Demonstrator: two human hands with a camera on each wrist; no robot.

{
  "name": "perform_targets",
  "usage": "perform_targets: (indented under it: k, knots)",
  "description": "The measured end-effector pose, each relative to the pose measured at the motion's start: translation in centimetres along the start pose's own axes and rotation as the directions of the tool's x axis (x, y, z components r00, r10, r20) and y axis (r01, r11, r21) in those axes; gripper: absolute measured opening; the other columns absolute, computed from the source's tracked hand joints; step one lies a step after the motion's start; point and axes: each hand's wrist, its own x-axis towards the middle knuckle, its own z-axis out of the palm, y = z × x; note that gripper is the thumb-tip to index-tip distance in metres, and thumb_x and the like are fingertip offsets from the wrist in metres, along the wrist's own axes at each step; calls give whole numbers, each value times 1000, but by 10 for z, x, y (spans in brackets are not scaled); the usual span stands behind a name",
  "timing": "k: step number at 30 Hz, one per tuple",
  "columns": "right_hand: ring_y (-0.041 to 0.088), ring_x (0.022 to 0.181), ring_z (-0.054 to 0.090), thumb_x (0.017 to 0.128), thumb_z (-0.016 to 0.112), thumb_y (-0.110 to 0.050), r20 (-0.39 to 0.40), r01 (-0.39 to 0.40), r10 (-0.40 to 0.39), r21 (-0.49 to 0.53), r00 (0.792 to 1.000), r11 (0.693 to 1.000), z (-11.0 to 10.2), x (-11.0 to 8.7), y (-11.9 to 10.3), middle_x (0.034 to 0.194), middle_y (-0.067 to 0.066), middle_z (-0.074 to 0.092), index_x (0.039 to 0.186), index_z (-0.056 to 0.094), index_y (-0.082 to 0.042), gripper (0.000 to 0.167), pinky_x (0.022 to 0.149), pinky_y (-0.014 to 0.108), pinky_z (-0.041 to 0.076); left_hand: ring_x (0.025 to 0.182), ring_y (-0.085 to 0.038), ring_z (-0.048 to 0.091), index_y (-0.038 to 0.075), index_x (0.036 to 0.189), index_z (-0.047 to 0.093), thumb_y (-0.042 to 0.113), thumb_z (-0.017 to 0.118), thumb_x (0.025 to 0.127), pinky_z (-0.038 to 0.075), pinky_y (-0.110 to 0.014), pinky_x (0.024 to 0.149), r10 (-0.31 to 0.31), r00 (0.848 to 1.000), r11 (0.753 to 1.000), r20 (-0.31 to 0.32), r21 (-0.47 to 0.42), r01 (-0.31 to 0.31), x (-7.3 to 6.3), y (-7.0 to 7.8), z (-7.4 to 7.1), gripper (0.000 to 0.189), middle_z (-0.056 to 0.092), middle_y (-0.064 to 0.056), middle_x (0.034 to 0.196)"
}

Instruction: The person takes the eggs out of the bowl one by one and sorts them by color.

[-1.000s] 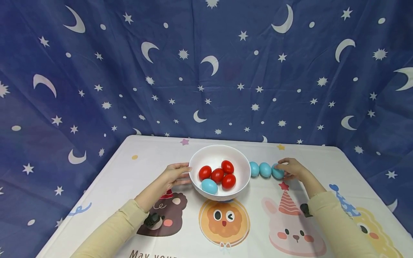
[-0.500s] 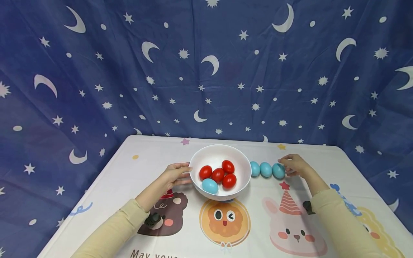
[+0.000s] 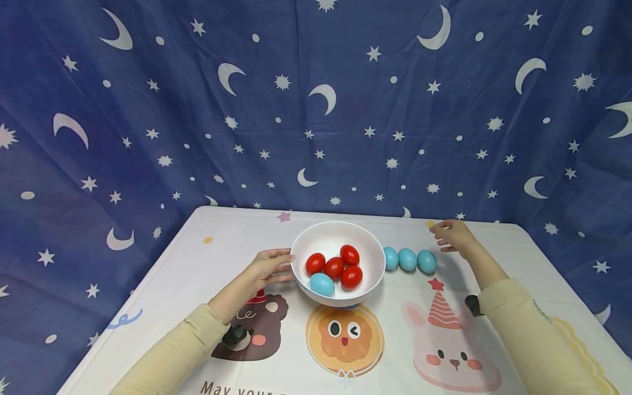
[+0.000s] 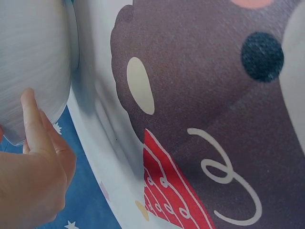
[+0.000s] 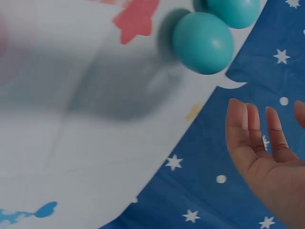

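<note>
A white bowl [image 3: 337, 230] stands mid-table with several red eggs [image 3: 334, 268] and one blue egg [image 3: 322, 285] inside. My left hand [image 3: 269, 269] grips the bowl at its left side, thumb at the rim; the left wrist view shows fingers [image 4: 35, 129] along the outer wall. Right of the bowl three blue eggs lie in a row, the leftmost [image 3: 390, 258] partly behind the bowl, then the middle egg [image 3: 407, 260] and the rightmost egg [image 3: 427, 261]. Just above and beyond that last egg hovers my right hand [image 3: 455, 237], holding nothing, its fingers loosely spread in the right wrist view.
A white cloth with printed animal faces covers the table [image 3: 237, 230]. Behind it hangs a dark blue curtain [image 3: 345, 181] with moons and stars. A small black object shows beside the left sleeve [image 3: 197, 329], another black one [image 3: 472, 305] beside the right cuff.
My right hand has let go of the rightmost blue egg and risen up and back from it. That egg stays in the row. The left hand and the bowl have not moved.
</note>
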Motion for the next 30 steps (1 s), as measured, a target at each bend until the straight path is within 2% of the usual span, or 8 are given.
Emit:
perform_targets:
  k: [3, 8, 14, 22, 30]
  knots:
    - [17, 84, 61, 98, 44, -27, 11, 29, -29, 2, 1000, 1000, 1, 0, -8, 115, 30, 54, 127, 38, 15, 51, 74, 28, 62, 89, -18, 66, 0, 135, 47, 14, 63, 90, 61, -35, 78, -4, 1000, 1000, -4, -2, 4, 0, 0, -1, 49, 56, -18, 125]
    - [7, 75, 59, 98, 45, -27, 60, 59, -60, 13, 996, 998, 3, 1, -24, 105, 20, 60, 127, 42, 12, 48, 72, 26, 61, 88, -17, 66, -1, 134, 47, 14, 63, 90, 61, -36, 79, 3, 1000, 1000, -6, -2, -3, -1, -1, -2, 49, 56, -18, 124]
    - [7, 73, 59, 98, 47, -24, 112, 113, -109, -26, 988, 993, 2, -2, -42, 93, 8, 61, 126, 44, 12, 46, 69, 24, 60, 96, -22, 66, 0, 134, 48, 14, 62, 91, 61, -36, 80, 15, 1000, 1000, -2, 16, -15, -1, -1, -1, 47, 54, -20, 129]
    - [8, 74, 58, 97, 48, -21, 159, 189, -176, -67, 971, 980, 11, -7, -80, 92, 7, 61, 122, 49, 9, 39, 73, 28, 61, 91, -19, 66, 0, 134, 48, 13, 62, 91, 61, -37, 81, 7, 1000, 1000, 1, -16, -7, 0, 0, 0, 47, 54, -19, 128]
    - [17, 78, 59, 96, 51, -18, 227, 253, -225, -102, 947, 962, 38, -12, -115, 96, 14, 61, 119, 54, 7, 33, 76, 32, 62, 91, -20, 66, -1, 133, 48, 11, 61, 91, 61, -36, 80, 14, 1000, 1000, 1, -12, -14, 1, -1, 1, 46, 54, -19, 127]
